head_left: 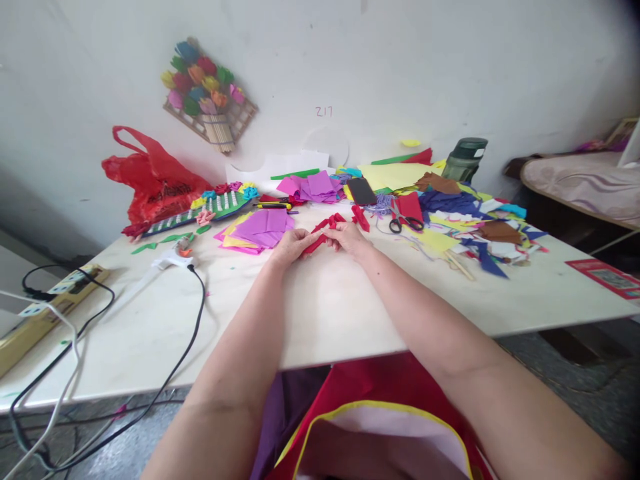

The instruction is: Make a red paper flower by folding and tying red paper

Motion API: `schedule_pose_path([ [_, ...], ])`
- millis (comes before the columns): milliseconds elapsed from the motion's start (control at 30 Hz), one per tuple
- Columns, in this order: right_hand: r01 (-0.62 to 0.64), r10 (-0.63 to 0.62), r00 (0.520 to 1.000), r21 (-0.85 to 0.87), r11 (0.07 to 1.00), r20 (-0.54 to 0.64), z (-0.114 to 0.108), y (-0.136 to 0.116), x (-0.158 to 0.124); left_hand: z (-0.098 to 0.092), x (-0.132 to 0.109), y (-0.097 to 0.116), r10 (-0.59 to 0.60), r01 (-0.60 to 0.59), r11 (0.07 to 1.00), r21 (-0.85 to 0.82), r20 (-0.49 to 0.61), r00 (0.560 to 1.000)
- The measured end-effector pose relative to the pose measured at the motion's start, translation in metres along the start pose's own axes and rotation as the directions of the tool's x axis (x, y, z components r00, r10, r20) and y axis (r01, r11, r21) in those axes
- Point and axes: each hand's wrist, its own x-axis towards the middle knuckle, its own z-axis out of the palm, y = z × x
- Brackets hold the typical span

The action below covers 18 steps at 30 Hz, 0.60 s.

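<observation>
The left hand (295, 247) and the right hand (351, 239) each pinch the crumpled strip of red paper-like material (334, 219) between thumb and fingers. The strip is located mid-table, just above the pale, flat tabletop (340, 320) or touching it; which cannot be determined. A second folded red piece (360, 218) lies just beyond the right hand. The stack of square purple and yellow sheets (263, 229) bounds the working area on the left. The steel scissors with black handles (395, 227) and the multicoloured heap of cut scraps (493, 232) bound it on the right. Bare surface extends between the forearms to the straight near edge. Farther left, the white glue gun with black cable (173, 260) stands well apart.
</observation>
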Motion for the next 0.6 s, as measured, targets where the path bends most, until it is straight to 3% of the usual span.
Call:
schedule_pose_path([
  [300,-0.073,0.069,0.993,0.038,0.997,0.094,0.0043,-0.0002,-0.0036,-0.0004,-0.0011,0.0031,-0.011,0.012,1.0,0.026,-0.019,1.0],
  [600,-0.046,0.042,0.998,0.087,0.995,0.045,0.0082,0.0008,-0.0043,-0.0004,-0.0015,0.0044,-0.067,0.069,0.997,-0.034,0.062,0.996],
])
